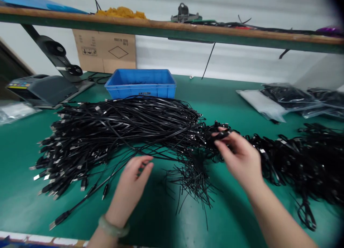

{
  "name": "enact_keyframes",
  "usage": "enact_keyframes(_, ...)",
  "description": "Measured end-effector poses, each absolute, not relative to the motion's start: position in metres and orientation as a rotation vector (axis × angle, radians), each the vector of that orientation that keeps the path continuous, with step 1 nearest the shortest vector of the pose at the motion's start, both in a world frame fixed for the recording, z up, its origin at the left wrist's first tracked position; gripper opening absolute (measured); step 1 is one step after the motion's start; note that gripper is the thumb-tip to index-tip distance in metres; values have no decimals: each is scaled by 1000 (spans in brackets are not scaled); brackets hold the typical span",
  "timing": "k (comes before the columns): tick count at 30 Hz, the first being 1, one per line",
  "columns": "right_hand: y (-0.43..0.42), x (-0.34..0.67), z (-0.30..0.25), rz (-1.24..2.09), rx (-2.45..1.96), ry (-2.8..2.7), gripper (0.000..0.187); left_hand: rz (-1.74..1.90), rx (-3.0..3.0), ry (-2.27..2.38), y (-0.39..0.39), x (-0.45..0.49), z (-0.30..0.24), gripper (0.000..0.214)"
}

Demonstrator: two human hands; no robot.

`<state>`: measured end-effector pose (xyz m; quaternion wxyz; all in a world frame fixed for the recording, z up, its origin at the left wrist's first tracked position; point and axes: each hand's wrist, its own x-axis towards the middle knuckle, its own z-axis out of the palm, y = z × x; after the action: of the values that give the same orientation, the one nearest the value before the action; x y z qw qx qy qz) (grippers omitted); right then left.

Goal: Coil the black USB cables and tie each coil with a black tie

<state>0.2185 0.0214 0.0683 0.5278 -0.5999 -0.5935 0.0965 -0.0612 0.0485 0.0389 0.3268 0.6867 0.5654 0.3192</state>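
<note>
My right hand is closed, thumb and fingers pinching a black cable at the right end of a large heap of black USB cables. My left hand, with a pale green bangle at its wrist, is over the front edge of the heap. Its fingers curl loosely, a small gap between thumb and forefinger, and nothing shows in them. One USB cable with a silver plug lies just left of that wrist. Between my hands spreads a tangle of short thin black ties.
Coiled black cables are piled on the right. Behind the heap stands a blue bin. A grey machine is at the left. Bagged black items lie at the back right, and a shelf crosses above the green table.
</note>
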Motion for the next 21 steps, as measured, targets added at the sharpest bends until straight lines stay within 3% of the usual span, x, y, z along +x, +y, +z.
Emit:
enact_keyframes(3,47,279,72,-216,-1674,-1546,22,835,2193,1727,71,-83,40,29)
enact_keyframes(10,72,317,42,-37,-1924,-1513,24,524,2533,1800,90,-96,32,23)
enact_keyframes(14,62,273,60,-90,-1690,-1555,22,676,2585,1573,84,-93,46,24)
enact_keyframes(19,53,188,86,143,-1203,-2197,35,638,2368,1219,49,-73,87,17)
enact_keyframes(21,53,167,91,234,-1094,-2339,26,620,2211,1183,38,-68,98,14)
